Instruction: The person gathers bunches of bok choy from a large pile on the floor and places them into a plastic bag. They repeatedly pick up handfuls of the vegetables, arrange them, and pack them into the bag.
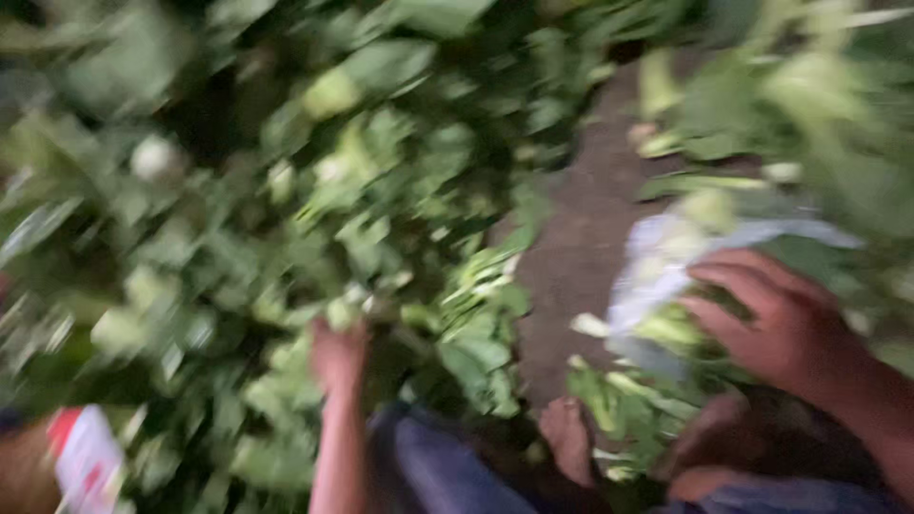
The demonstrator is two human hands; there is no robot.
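Observation:
The picture is badly blurred. My left hand (pixel 339 354) reaches into a big heap of green leafy plants (pixel 286 219) on the left, fingers closed around some stems and leaves. My right hand (pixel 781 324) rests on a smaller bundle of greens (pixel 666 328) that lies on a white bag or sheet (pixel 657 257) at the right; its fingers curl over the bundle, seemingly holding it.
A strip of bare brown ground (pixel 581 238) runs between the two piles. More greens (pixel 790 105) lie at the upper right. A bare foot (pixel 568 440) and blue-clad legs (pixel 438 466) show at the bottom. A red and white packet (pixel 86 462) sits at the lower left.

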